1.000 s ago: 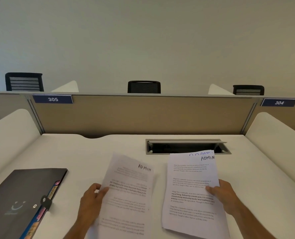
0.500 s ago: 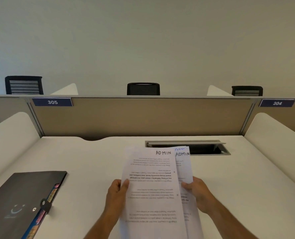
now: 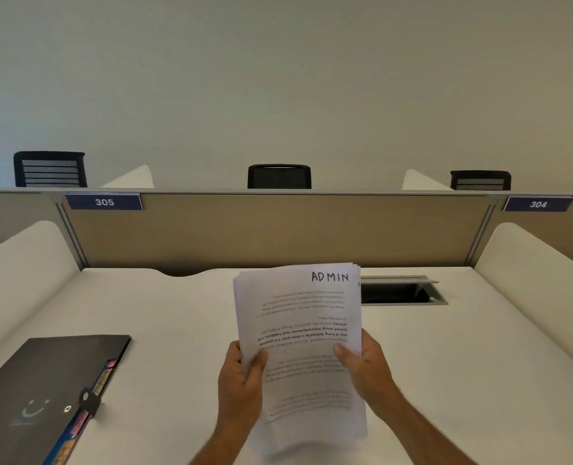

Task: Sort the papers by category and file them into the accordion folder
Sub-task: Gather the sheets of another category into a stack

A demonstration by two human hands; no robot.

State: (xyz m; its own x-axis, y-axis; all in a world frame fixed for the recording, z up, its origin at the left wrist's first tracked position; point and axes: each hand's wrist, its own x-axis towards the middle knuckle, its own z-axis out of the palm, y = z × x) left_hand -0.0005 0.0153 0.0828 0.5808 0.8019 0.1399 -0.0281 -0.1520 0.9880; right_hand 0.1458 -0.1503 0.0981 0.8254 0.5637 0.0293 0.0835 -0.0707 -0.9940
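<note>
I hold a stack of white printed papers (image 3: 300, 317) upright over the middle of the desk; the top sheet has "ADMIN" handwritten at its upper right and its printed text is upside down. My left hand (image 3: 241, 387) grips the stack's left edge, thumb on the front. My right hand (image 3: 367, 367) grips the right edge the same way. A black accordion folder (image 3: 40, 387) lies shut on the desk at the lower left, fastened with a strap and button, with coloured tabs showing along its right edge.
The white desk (image 3: 164, 330) has a rectangular cable opening (image 3: 402, 292) behind the papers on the right. A beige partition (image 3: 278, 229) with number plates 305 and 304 closes the back. White curved side dividers stand left and right. Black chair backs show beyond.
The two separate sheets, one in each hand, have come together into one aligned stack in front of me. Both hands moved inward to the stack's edges.
</note>
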